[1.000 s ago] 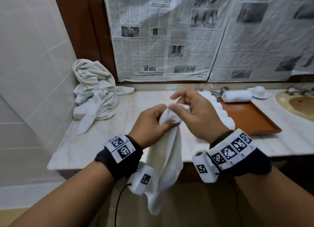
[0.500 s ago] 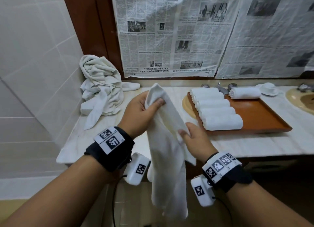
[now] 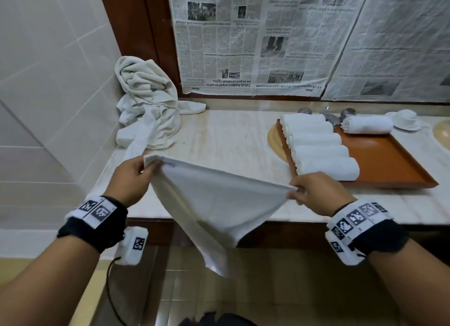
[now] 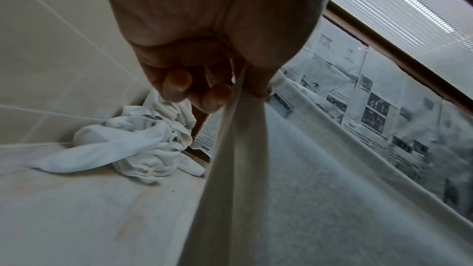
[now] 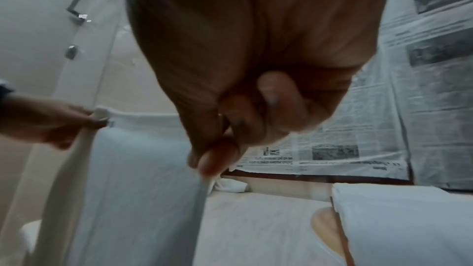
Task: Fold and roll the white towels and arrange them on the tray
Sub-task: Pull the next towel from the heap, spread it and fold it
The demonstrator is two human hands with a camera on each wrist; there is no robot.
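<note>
A white towel (image 3: 219, 204) hangs spread in the air before the counter's front edge, its top edge stretched between my hands. My left hand (image 3: 136, 177) pinches the left corner (image 4: 245, 96), and my right hand (image 3: 309, 191) pinches the right corner (image 5: 204, 177). The rest of the cloth droops to a point below the counter. To the right, an orange-brown tray (image 3: 389, 160) holds several rolled white towels (image 3: 316, 150) in a row along its left side, with one more roll (image 3: 367, 124) at its far edge.
A heap of loose white towels (image 3: 148, 116) lies in the back left corner against the tiled wall. Newspaper (image 3: 255, 40) covers the wall behind. A tap (image 3: 328, 116), a small white dish (image 3: 405, 119) and a basin (image 3: 442, 133) sit at the right.
The towel hung bunched from my left hand, with my right hand lower down its side. Now my hands have drawn apart and the top edge is stretched flat between them.
</note>
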